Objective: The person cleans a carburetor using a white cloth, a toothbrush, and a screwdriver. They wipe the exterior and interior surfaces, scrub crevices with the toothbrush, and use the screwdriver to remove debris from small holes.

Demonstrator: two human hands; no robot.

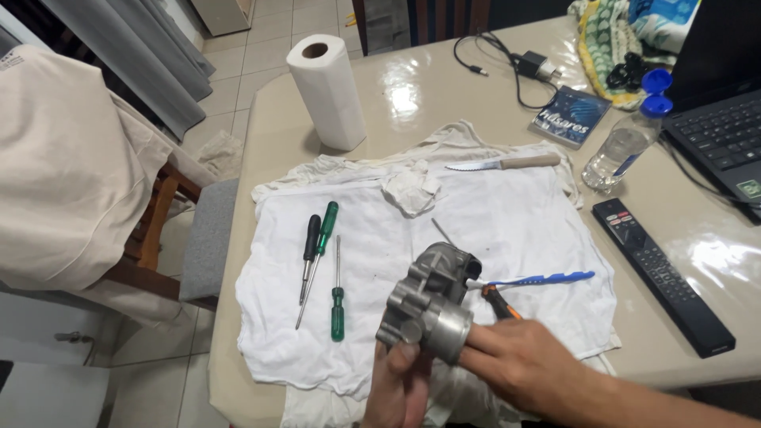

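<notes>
Over the near edge of the tabletop (pixel 444 87), both hands hold a grey cast-metal throttle body (pixel 432 305) just above a white cloth (pixel 515 214) spread flat. From below, the left hand (pixel 400 388) grips the part, its fingers closed around the lower housing with the thumb pressed on the front. From the right side, the right hand (pixel 523 364) has its fingers wrapped against the round metal bore, so it too is closed on the part; an orange-handled tool (pixel 499 303) shows just behind those fingers, though whether the hand grips it cannot be told. Beside the part's upper right, a blue toothbrush (pixel 547 279) lies on the cloth, its head near the housing. To the left on the cloth lie three screwdrivers: a black-handled screwdriver (pixel 311 242), a long green-handled screwdriver (pixel 326 222) just beside it, and a small green-handled screwdriver (pixel 338 313) nearby. Farther back rest a crumpled paper wad (pixel 411 189) and a serrated knife (pixel 503 163). Off the cloth stand a paper towel roll (pixel 326 91), a clear plastic bottle (pixel 626 143), a black remote control (pixel 662 273) and a laptop (pixel 725 127).
</notes>
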